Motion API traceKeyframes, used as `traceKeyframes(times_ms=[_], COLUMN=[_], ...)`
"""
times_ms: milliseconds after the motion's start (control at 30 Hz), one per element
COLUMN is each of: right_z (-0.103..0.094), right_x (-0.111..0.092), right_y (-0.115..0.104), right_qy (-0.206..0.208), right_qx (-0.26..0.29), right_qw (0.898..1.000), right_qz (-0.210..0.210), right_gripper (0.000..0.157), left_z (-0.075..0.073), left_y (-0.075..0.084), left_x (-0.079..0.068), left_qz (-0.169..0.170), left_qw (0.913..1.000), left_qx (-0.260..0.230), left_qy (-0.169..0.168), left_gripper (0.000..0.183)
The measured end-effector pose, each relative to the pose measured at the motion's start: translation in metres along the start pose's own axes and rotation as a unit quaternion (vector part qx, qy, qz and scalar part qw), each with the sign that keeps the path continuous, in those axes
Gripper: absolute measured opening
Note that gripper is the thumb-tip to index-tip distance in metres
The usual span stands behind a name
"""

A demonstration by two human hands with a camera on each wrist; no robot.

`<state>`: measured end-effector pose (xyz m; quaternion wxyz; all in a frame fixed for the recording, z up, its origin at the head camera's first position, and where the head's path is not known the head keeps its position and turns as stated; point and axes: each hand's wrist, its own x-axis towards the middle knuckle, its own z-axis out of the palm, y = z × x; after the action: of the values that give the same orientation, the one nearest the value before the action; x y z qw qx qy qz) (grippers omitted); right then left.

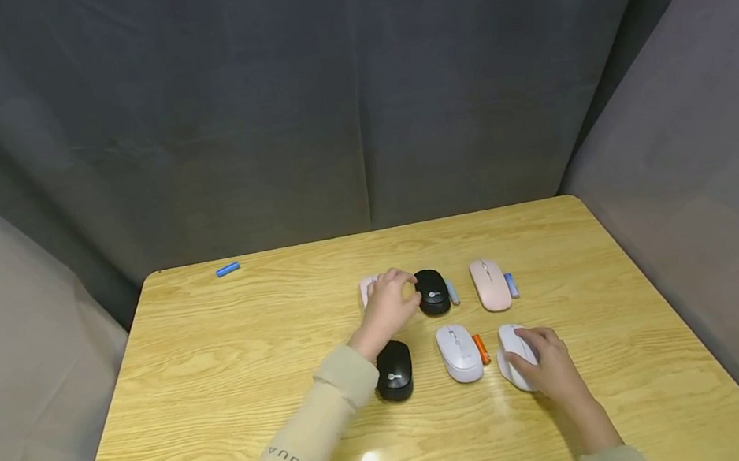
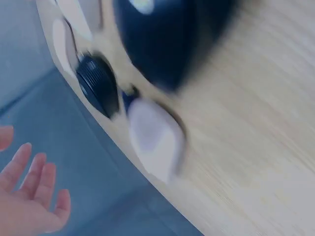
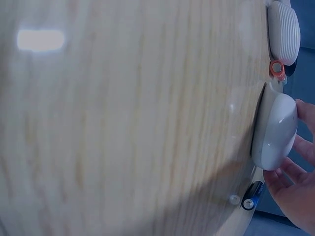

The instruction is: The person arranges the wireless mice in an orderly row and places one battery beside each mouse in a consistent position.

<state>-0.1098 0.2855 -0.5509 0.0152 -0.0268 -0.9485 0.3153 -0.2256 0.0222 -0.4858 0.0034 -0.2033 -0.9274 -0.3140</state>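
Note:
My right hand (image 1: pixel 549 363) grips a white computer mouse (image 1: pixel 515 356) at the right of the table, fingers and thumb about its sides. In the right wrist view the white mouse (image 3: pixel 276 130) sits between thumb and fingertips, tilted to the camera. Over the back row my left hand (image 1: pixel 389 305) hovers, fingers loosely bent and holding nothing. Beneath it a pale pink mouse (image 1: pixel 365 288) is partly hidden, and just right of it lies a black mouse (image 1: pixel 432 291). The left wrist view shows the left hand (image 2: pixel 34 196) apart from the pale mouse (image 2: pixel 155 140).
Another black mouse (image 1: pixel 394 371) lies below the left forearm. A second white mouse (image 1: pixel 459 353) has an orange battery (image 1: pixel 481 349) beside it. Further back are a grey battery (image 1: pixel 453 292), a pink mouse (image 1: pixel 490 285) and a blue battery (image 1: pixel 512 286). Another blue battery (image 1: pixel 228 269) lies far left.

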Motion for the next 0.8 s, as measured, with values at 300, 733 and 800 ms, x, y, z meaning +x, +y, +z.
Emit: traceKeyframes(times_ms=[300,733,800], right_z=[0.0,0.001,0.001], right_x=[0.001,0.0,0.0], right_y=[-0.001,0.001,0.001], right_qy=[0.0,-0.005,-0.006], right_qx=[0.001,-0.003,-0.005], right_qw=[1.0,1.0,1.0], right_qz=[-0.003,0.01,0.013], right_gripper=[0.052,0.052,0.052], left_z=[-0.039,-0.077,-0.08], left_y=[-0.076,-0.161,-0.168], left_x=[-0.005,-0.022,-0.023], left_qz=[-0.047,-0.145,-0.155], left_qw=[0.9951,0.9822,0.9802], left_qx=[0.046,0.108,0.115], left_qy=[0.074,0.052,0.046], left_gripper=[0.029,0.049,0.05])
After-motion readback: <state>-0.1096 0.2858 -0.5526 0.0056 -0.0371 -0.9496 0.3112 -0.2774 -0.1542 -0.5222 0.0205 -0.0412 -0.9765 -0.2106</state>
